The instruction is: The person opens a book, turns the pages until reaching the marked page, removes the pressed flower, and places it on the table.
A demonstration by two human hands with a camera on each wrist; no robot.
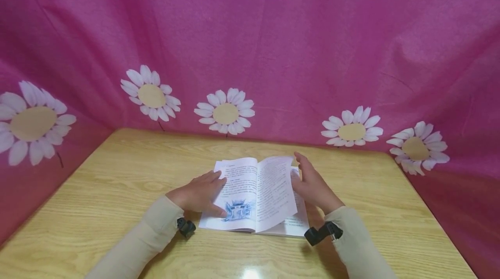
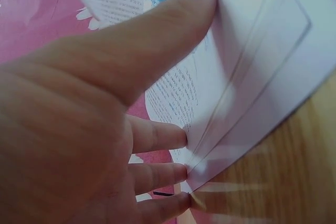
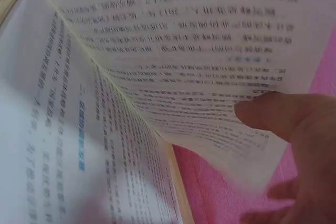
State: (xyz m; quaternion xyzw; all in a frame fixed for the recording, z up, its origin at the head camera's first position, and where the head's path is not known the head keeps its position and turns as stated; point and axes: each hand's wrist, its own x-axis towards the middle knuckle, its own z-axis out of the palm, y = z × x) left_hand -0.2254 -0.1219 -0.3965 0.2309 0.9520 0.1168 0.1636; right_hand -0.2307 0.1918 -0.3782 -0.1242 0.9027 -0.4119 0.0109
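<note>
An open book (image 1: 236, 188) with printed text and a blue picture of a gateway lies on the table. My left hand (image 1: 201, 192) rests on its left page, fingers spread and thumb near the picture; the left wrist view shows that thumb (image 2: 173, 30) stretched across the paper. On the right side, a single page (image 1: 275, 192) stands lifted and curved above the pages beneath. My right hand (image 1: 314, 185) is at its outer edge. In the right wrist view, the right thumb (image 3: 278, 111) touches the underside of this page, while the other fingers show past its edge.
The book lies on a light wooden table (image 1: 117, 175). A pink curtain (image 1: 273, 53) printed with white daisies hangs behind the table and along both sides. Small black wrist devices (image 1: 185, 228) sit over the beige sleeves (image 1: 144, 235).
</note>
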